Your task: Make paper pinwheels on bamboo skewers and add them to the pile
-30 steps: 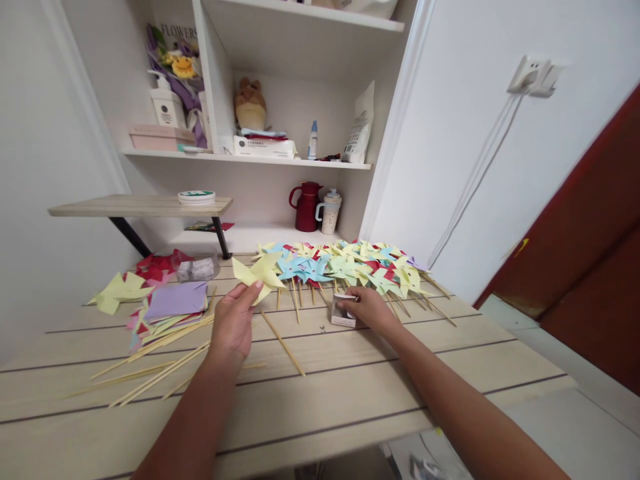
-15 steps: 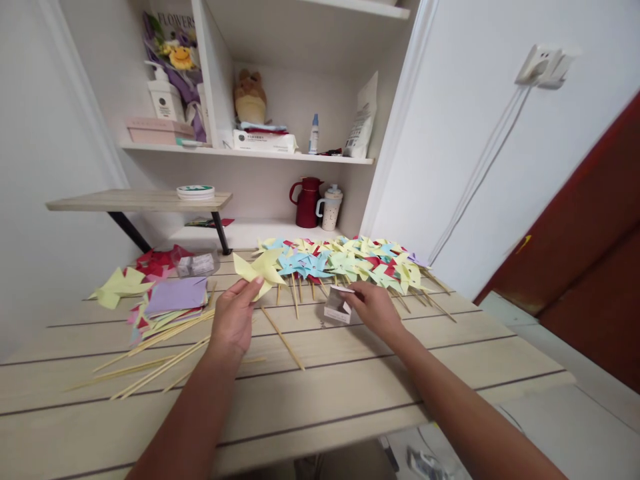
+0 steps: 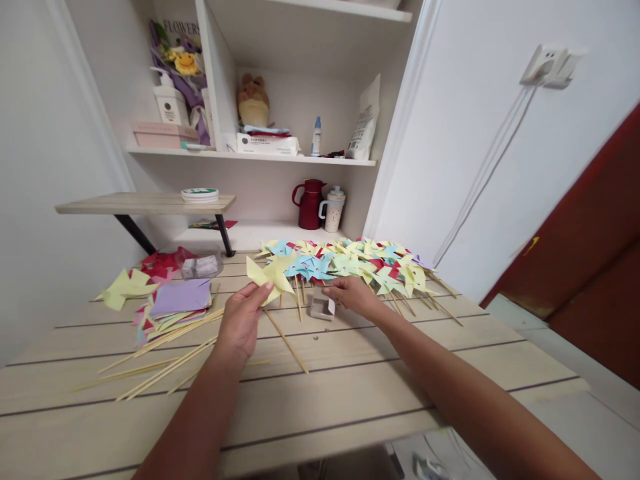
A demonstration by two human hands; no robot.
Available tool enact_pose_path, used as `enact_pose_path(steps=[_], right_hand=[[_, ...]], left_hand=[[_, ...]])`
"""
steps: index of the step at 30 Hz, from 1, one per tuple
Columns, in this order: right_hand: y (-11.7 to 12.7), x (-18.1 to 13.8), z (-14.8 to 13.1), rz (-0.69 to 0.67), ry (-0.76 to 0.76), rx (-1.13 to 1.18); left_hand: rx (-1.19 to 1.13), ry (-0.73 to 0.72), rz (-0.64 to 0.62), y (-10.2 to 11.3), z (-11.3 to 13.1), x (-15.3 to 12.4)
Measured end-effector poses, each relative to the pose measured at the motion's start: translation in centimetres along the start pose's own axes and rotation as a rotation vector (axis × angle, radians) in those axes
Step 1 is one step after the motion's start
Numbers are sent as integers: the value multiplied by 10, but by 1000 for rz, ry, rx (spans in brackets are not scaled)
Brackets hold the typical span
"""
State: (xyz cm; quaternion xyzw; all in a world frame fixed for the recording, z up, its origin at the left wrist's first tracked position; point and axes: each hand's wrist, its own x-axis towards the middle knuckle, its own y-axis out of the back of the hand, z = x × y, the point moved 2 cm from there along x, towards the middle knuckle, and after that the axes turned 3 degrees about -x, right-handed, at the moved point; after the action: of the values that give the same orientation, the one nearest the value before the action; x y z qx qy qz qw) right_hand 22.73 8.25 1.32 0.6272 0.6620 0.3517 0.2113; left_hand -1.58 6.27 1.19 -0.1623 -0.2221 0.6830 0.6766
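Observation:
My left hand (image 3: 245,319) pinches a pale yellow paper pinwheel (image 3: 271,275) between thumb and fingers, above the table. Its bent blades point outward. My right hand (image 3: 353,297) is closed at the back edge of a small open box (image 3: 321,307), whose pale inside shows; part of that edge is hidden by the fingers. On the table in front of the box lie two tiny shiny pieces (image 3: 316,337), too small to name. A single wooden stick (image 3: 287,341) lies slantwise between my hands.
Many finished pinwheels on sticks (image 3: 345,263) cover the back of the table. At left are loose wooden sticks (image 3: 165,363), stacked coloured paper (image 3: 181,298), another yellow paper pinwheel (image 3: 125,288) and a clear container (image 3: 203,265). A raised wooden shelf (image 3: 145,203) stands behind them.
My right hand has brought the small box leftward and down, from tilted to lying near the tabletop. The tiny shiny pieces now show more plainly. My left hand keeps the pinwheel.

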Motion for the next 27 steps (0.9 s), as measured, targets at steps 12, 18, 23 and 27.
enact_pose_path(steps=[12, 18, 23, 27], right_hand=[[1, -4, 14, 102, 40, 24], [2, -34, 6, 142, 133, 15], [-19, -59, -3, 64, 284, -89], [-35, -61, -2, 25, 298, -81]], left_hand=[[52, 23, -40, -1, -2, -1], [60, 9, -38, -3, -3, -2], [49, 8, -29, -3, -4, -1], [48, -7, -42, -2, -5, -1]])
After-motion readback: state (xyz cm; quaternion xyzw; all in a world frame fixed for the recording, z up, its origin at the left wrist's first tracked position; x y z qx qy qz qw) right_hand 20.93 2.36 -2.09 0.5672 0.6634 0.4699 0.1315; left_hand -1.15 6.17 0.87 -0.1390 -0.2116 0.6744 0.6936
